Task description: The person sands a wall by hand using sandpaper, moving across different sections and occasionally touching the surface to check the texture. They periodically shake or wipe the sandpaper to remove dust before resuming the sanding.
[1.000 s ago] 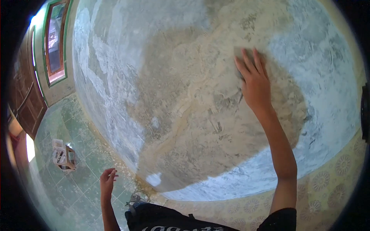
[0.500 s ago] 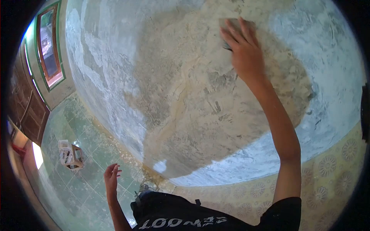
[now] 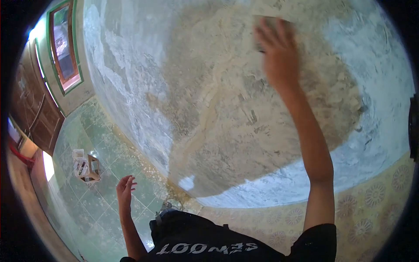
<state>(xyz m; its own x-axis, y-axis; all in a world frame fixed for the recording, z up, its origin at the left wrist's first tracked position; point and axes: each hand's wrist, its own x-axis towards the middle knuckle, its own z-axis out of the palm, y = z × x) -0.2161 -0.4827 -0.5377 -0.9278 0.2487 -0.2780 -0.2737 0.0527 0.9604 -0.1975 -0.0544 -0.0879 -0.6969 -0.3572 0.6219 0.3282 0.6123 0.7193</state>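
Observation:
High on the wall, my right hand presses a thin grey-brown sheet of sandpaper flat against the surface. Its fingers lie over the sheet, and motion blurs both. Around them the wall is a rough grey-beige patch with cracks and gouges, bordered by whitish-blue paint. My left hand hangs low at the left, away from the wall, with loosely bent fingers and nothing visible in it.
A small wooden stool with a whitish container and small tools stands on the green tiled floor. A brown door and a green-framed window are at the left. Patterned tiles run along the lower right.
The whole view has shifted slightly, so the wall, stool and door appear farther right. My right hand stays on the wall with the sandpaper, more blurred now. My left hand keeps nearly the same pose.

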